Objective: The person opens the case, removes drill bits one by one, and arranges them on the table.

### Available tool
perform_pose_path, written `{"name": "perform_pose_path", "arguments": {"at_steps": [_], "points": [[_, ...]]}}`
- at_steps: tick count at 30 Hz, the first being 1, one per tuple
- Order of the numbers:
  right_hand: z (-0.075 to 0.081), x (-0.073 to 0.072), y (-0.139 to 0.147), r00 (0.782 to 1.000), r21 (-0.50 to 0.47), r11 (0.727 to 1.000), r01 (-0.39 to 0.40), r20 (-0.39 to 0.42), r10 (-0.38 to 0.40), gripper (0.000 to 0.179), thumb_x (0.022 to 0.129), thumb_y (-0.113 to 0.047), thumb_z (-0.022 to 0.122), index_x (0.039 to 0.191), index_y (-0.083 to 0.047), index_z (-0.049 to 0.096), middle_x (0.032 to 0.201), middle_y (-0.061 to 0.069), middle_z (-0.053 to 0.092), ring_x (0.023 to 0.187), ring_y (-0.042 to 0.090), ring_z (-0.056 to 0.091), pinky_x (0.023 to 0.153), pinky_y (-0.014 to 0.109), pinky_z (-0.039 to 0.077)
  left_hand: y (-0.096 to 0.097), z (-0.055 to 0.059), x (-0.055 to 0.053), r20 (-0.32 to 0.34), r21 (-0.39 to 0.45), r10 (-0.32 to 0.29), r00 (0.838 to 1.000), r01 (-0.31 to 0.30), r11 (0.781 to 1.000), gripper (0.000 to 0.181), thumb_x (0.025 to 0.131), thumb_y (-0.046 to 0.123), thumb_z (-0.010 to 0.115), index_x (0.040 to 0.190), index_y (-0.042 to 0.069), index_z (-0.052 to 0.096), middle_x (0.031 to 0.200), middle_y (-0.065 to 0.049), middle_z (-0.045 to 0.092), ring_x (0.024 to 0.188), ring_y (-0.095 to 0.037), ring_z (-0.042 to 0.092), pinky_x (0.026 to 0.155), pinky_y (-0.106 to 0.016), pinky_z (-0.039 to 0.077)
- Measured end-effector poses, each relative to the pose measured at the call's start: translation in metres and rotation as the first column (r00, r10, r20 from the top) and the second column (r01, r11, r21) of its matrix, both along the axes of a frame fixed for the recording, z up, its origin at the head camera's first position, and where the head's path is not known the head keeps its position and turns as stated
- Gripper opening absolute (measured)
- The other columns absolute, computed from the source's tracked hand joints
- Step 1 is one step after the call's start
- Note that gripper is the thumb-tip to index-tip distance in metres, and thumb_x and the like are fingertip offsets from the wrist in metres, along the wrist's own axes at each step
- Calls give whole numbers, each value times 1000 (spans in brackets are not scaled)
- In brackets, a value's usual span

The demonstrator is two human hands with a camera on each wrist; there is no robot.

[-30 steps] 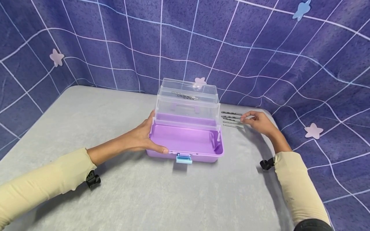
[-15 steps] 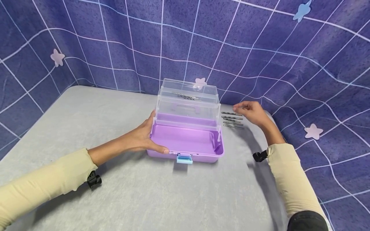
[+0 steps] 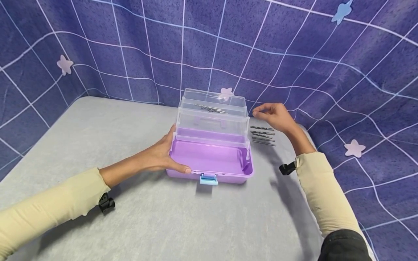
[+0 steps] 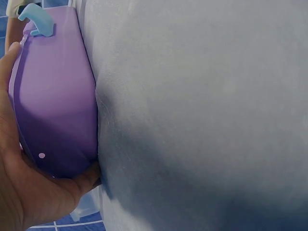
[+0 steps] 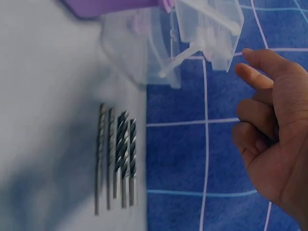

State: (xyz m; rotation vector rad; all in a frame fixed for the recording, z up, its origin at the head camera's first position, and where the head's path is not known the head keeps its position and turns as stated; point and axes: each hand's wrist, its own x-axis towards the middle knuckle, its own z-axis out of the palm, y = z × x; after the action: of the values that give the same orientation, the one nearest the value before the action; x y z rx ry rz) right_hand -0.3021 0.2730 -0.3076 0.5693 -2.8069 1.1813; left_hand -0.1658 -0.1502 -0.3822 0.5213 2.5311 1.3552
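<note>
A purple toolbox (image 3: 209, 157) stands on the table with its clear trays (image 3: 212, 125) raised and folded back. Several drill bits (image 3: 210, 108) lie in the top tray. My left hand (image 3: 160, 154) grips the box's left end, thumb along the front rim; in the left wrist view the fingers reach round the purple wall (image 4: 57, 96). To the right of the box, several more drill bits (image 3: 262, 136) lie side by side on the table. Above and behind them hovers my right hand (image 3: 272, 114), thumb and index extended with a gap between, other fingers curled, nothing visible in it.
A light blue latch (image 3: 208, 179) hangs down at the box's front. The grey table (image 3: 202, 221) extends around the box. A blue-purple grid curtain (image 3: 209, 43) with star shapes hangs close behind and to the right.
My right hand has moved from beside the loose drill bits up and leftward, nearing the box's top tray. The left hand, the box and the bits stay where they were.
</note>
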Motion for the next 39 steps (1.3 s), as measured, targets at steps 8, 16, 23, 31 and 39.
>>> {"name": "perform_pose_path", "arguments": {"at_steps": [8, 16, 23, 31, 39], "points": [[31, 16, -35, 998, 13, 998, -57, -15, 57, 24, 96, -17, 74, 114, 0, 78, 45, -14, 35, 41, -6, 21, 44, 22, 20, 0, 2, 1, 16, -40, -4, 1000, 4, 999, 167, 53, 62, 99, 163, 36, -23, 168, -19, 21, 144, -36, 43, 124, -65, 27], [21, -5, -48, 992, 51, 992, -116, -33, 118, 22, 94, -29, 77, 107, -12, 81, 46, -15, 31, 45, 3, 25, 44, 23, 24, 0, 2, 2, 18, -52, 6, 1000, -5, 999, 168, 52, 62, 99, 164, 31, -23, 168, -22, 21, 146, -37, 41, 124, -65, 26], [20, -9, -67, 984, 109, 982, -153, -79, 162, 19, 95, -26, 76, 106, -12, 83, 51, -12, 31, 49, 4, 27, 48, 25, 28, 1, 0, 0, -14, 31, -7, 1000, 7, 1000, 163, 54, 51, 103, 165, 33, -15, 163, -12, 30, 139, -33, 50, 123, -64, 30], [20, -13, -93, 975, 133, 968, -214, -28, 220, 19, 97, -25, 73, 108, -13, 82, 51, -12, 33, 49, 5, 27, 53, 28, 35, 1, -2, -1, -13, 69, -18, 1000, 19, 997, 163, 53, 43, 105, 165, 36, -13, 158, -10, 39, 135, -35, 54, 122, -63, 33], [22, -16, -108, 971, 263, 940, -215, -44, 235, 20, 98, -27, 72, 110, -15, 82, 58, -6, 41, 54, 10, 30, 59, 32, 37, 1, 0, 0, -21, 6, 4, 1000, -3, 1000, 164, 52, 55, 102, 165, 36, -16, 158, -13, 36, 135, -33, 52, 121, -63, 34]]}}
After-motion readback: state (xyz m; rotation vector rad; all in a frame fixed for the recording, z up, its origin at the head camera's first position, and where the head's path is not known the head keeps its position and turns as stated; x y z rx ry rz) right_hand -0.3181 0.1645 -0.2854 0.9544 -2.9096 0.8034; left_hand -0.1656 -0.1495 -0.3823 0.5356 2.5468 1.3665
